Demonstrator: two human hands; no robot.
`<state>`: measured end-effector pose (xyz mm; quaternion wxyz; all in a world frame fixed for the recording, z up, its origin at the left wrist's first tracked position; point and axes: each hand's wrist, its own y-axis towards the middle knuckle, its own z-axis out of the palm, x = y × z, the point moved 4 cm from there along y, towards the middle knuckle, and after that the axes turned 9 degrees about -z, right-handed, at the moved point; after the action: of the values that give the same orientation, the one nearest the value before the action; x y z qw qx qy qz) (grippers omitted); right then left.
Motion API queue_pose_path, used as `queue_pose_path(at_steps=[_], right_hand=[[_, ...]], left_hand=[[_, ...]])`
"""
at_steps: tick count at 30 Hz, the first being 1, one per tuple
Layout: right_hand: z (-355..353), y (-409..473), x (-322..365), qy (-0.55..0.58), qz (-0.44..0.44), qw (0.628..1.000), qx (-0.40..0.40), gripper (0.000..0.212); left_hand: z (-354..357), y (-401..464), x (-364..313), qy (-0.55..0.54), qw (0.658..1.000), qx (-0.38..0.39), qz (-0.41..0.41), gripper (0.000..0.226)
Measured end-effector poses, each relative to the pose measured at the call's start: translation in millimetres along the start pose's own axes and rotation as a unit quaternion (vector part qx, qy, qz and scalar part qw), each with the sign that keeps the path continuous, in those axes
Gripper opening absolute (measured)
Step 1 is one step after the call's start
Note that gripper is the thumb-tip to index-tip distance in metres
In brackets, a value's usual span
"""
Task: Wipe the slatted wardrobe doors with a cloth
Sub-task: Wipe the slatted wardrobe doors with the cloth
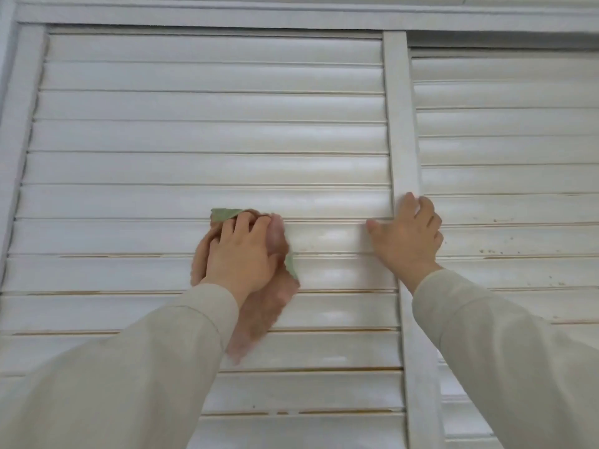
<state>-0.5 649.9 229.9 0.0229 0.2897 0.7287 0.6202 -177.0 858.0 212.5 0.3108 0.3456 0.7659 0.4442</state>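
Nearest, two pale beige sleeves (129, 367) reach up to white slatted wardrobe doors (210, 140). The left hand (241, 254) presses a brown-and-green cloth (265, 312) against the slats of the left door, fingers curled over it, while the right hand (408, 238) lies flat with spread fingers on the upright stile (402, 124) between the doors. Dark specks (492, 251) dot the right door's slats; beyond, a white top rail (291, 17) crosses above, and no writing is legible.

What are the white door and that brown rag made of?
The left door looks like wood painted glossy white: light glints along its slats, and tan lines show where paint has worn at their edges. It could be another painted board. The cloth under the left hand looks like soft brown fabric with a green patch; it crumples and hangs limp.
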Motion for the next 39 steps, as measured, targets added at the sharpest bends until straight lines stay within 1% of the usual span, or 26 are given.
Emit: queue_pose_path(at_steps=[1, 2, 4, 7, 10, 13, 14, 16, 19, 21, 22, 23, 25, 26, 28, 30, 31, 32, 33, 35, 37, 39], right_hand=[[2.3, -1.4, -14.2, 0.057, 0.059, 0.996, 0.024, 0.086], [6.4, -3.7, -24.1, 0.11, 0.093, 0.988, 0.053, 0.087], [12.1, -9.4, -36.7, 0.17, 0.102, 0.977, 0.079, 0.084], [16.3, -13.6, -47.3, 0.195, 0.097, 0.974, 0.06, 0.075], [19.9, -11.9, -47.0, 0.184, 0.094, 0.976, 0.062, 0.073], [21.8, -9.3, -48.7, 0.173, 0.091, 0.978, 0.074, 0.072], [22.1, -8.3, -49.3, 0.172, 0.09, 0.978, 0.079, 0.072], [22.1, -8.0, -51.4, 0.17, 0.088, 0.978, 0.087, 0.073], [20.5, -8.8, -50.5, 0.173, 0.088, 0.977, 0.092, 0.076], [20.1, -10.0, -48.8, 0.161, 0.089, 0.979, 0.093, 0.077], [19.8, -10.3, -48.2, 0.153, 0.089, 0.98, 0.095, 0.077], [19.7, -10.1, -47.5, 0.149, 0.09, 0.98, 0.099, 0.077], [20.5, -9.2, -47.7, 0.152, 0.091, 0.978, 0.11, 0.076], [21.3, -8.5, -48.7, 0.154, 0.091, 0.977, 0.116, 0.076], [21.7, -6.9, -51.1, 0.156, 0.091, 0.976, 0.122, 0.076], [22.1, -5.7, -52.2, 0.161, 0.088, 0.975, 0.129, 0.077], [21.6, -5.5, -52.3, 0.164, 0.088, 0.974, 0.132, 0.077], [21.6, -5.8, -52.9, 0.168, 0.088, 0.973, 0.134, 0.079], [21.2, -6.3, -52.9, 0.17, 0.088, 0.972, 0.136, 0.081], [20.5, -7.4, -52.3, 0.171, 0.081, 0.972, 0.137, 0.087], [18.4, -8.3, -52.0, 0.168, 0.075, 0.973, 0.138, 0.092], [17.4, -10.2, -50.7, 0.162, 0.073, 0.974, 0.141, 0.096]], left_hand=[[0.3, -1.0, -2.5, -0.009, 1.0, 0.005, -0.006, 0.062], [0.5, -1.5, -2.9, -0.014, 1.0, 0.01, -0.014, 0.061], [1.9, -1.0, -4.1, -0.021, 0.999, 0.019, -0.036, 0.063], [6.0, -0.6, -18.3, -0.012, 0.998, 0.034, -0.051, 0.066], [11.8, -2.4, -47.0, 0.001, 0.999, 0.037, 0.007, 0.07], [26.2, -11.3, -86.5, 0.026, 0.993, 0.052, 0.1, 0.081], [32.6, -16.3, -101.5, 0.043, 0.988, 0.055, 0.135, 0.082], [44.4, -23.3, -128.5, 0.062, 0.979, 0.063, 0.186, 0.075], [49.0, -21.0, -148.1, 0.054, 0.968, 0.082, 0.231, 0.075], [47.3, -17.8, -141.1, 0.056, 0.962, 0.087, 0.251, 0.077], [47.2, -15.4, -131.8, 0.051, 0.966, 0.089, 0.236, 0.076], [46.3, -11.9, -119.4, 0.041, 0.976, 0.084, 0.196, 0.075], [43.6, -6.4, -95.3, -0.006, 0.996, 0.056, 0.068, 0.074], [43.1, -4.7, -89.1, -0.035, 0.998, 0.044, 0.013, 0.074], [43.7, -1.4, -91.5, -0.073, 0.996, 0.032, -0.045, 0.076], [44.9, 1.2, -106.3, -0.088, 0.993, 0.03, -0.068, 0.076], [45.8, 2.3, -117.7, -0.083, 0.994, 0.03, -0.057, 0.074], [46.7, 2.1, -132.4, -0.067, 0.997, 0.029, -0.018, 0.072], [48.1, -0.5, -147.6, -0.046, 0.998, 0.031, 0.036, 0.069], [53.0, -6.1, -170.9, -0.025, 0.989, 0.053, 0.139, 0.062], [54.3, -7.1, -175.0, -0.03, 0.981, 0.082, 0.175, 0.056], [53.8, -9.2, -164.9, -0.009, 0.976, 0.089, 0.199, 0.055]])
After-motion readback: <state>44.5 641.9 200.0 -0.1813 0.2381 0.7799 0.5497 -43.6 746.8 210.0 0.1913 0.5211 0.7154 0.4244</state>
